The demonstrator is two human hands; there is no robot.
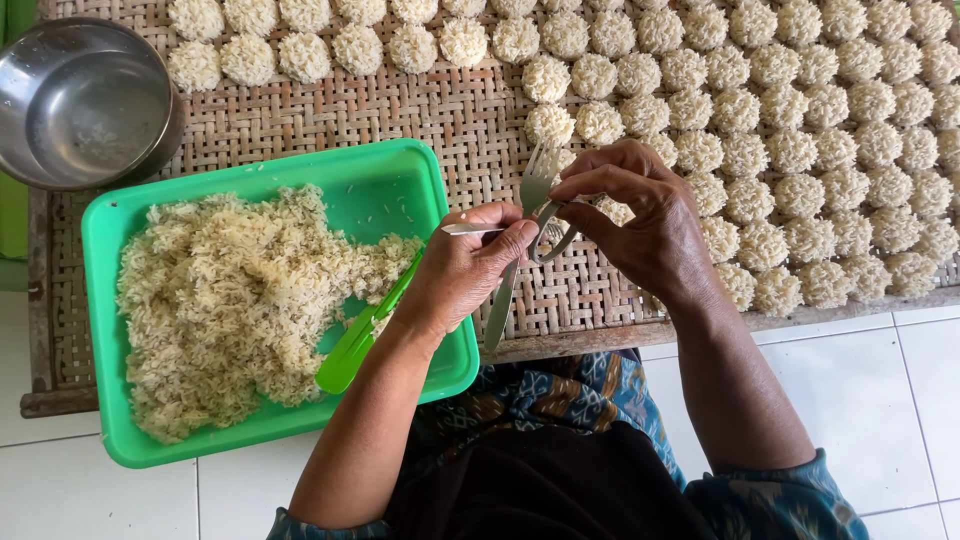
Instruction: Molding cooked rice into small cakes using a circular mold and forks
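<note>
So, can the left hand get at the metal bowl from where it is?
Probably yes: the metal bowl sits uncovered beyond the green tray, but the left hand already holds a fork.

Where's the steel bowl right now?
The steel bowl sits at the head view's top-left corner, on the woven mat, just above the green tray.

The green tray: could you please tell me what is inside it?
The green tray holds a heap of loose rice-like grains and a green scoop. The left hand covers the scoop's upper end.
</note>
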